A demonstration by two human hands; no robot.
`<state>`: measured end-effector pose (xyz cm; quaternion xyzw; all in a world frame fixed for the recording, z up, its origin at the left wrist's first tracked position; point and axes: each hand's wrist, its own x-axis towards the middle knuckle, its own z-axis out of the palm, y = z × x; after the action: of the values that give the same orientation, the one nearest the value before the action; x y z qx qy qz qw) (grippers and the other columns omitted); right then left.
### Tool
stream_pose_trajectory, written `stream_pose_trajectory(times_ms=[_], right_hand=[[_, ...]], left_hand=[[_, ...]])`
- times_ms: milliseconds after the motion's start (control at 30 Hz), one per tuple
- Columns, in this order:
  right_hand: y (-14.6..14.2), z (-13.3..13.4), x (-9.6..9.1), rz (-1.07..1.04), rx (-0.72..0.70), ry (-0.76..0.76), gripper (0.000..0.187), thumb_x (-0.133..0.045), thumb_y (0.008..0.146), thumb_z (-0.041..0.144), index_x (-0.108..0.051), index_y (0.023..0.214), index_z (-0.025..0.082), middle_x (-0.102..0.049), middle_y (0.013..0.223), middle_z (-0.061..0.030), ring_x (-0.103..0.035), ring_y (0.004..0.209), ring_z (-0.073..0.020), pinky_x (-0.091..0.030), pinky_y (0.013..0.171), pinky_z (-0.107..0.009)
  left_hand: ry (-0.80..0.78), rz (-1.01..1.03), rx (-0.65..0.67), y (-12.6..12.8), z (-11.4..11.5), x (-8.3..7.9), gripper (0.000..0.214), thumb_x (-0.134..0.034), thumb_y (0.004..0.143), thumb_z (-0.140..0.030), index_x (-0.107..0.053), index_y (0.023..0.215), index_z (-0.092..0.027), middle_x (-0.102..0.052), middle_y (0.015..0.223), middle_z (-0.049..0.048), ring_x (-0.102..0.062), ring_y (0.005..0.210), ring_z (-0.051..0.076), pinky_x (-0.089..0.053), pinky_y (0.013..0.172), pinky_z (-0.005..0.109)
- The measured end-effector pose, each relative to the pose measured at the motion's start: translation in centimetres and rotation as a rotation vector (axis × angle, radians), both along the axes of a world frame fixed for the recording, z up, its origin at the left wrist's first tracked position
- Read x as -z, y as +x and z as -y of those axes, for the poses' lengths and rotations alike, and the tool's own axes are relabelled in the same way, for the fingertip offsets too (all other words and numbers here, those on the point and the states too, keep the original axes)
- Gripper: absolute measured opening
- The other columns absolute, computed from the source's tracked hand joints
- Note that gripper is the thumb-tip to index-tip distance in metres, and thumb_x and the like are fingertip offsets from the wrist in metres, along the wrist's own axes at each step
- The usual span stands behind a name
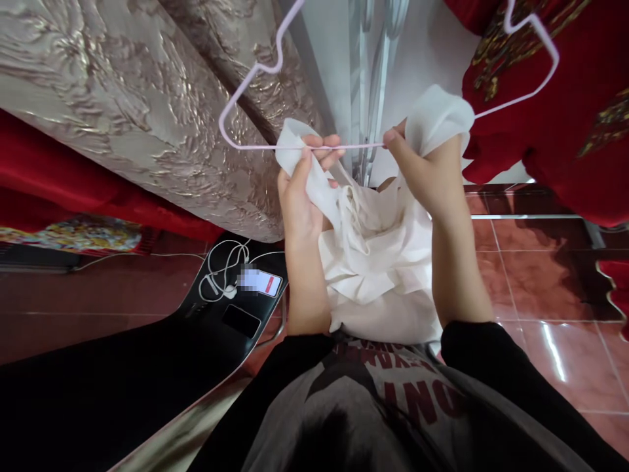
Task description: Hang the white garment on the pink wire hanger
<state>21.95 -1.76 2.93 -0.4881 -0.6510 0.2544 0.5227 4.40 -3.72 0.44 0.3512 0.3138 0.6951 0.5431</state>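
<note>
A pale pink clothes hanger (354, 146) lies across in front of me, its upper part running out of the top of the view. My left hand (307, 190) is closed at the lower bar, thumb and fingers on the bar and on a fold of white cloth. My right hand (425, 167) pinches the same bar further right, with white cloth draped over the wrist and back of the hand. Between my forearms hangs the thin white garment (378, 262), bunched, with loose ties at its middle. Some of my right fingers are hidden behind the cloth.
On the left stands a black chair (147, 354) bearing a lit phone (263, 282), a dark phone (242, 321) and a white cable (211, 278). Beige embossed fabric (147, 98) hangs behind it. Red embroidered cloth (550, 131) hangs on the right, above red floor tiles (540, 275).
</note>
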Motion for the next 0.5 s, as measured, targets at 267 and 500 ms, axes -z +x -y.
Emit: stream_pose_trajectory(times_ms=[267,500], right_hand=[[1.4,-0.2,-0.1,-0.004,0.095,-0.025,0.013,-0.064,0.088,0.023,-0.057,0.079,0.017,-0.058,0.083,-0.0034,-0.054,0.079,-0.0116,-0.045,0.08,-0.029],[0.7,-0.3,0.6,-0.025,0.108,0.0,0.018,-0.064,0.089,0.031,-0.058,0.08,0.017,-0.057,0.08,-0.0026,-0.053,0.079,-0.0111,-0.048,0.081,-0.028]], left_hand=[[-0.11,-0.114,-0.311,-7.2,-0.7,-2.5,0.023,-0.045,0.094,0.0,-0.059,0.079,-0.012,-0.067,0.079,0.0045,-0.043,0.05,0.005,-0.026,0.039,0.013],[0.059,-0.399,-0.233,-7.7,-2.2,-7.5,0.029,-0.046,0.104,-0.013,-0.054,0.075,-0.012,-0.053,0.062,0.0024,-0.06,0.048,0.015,-0.05,0.045,0.023]])
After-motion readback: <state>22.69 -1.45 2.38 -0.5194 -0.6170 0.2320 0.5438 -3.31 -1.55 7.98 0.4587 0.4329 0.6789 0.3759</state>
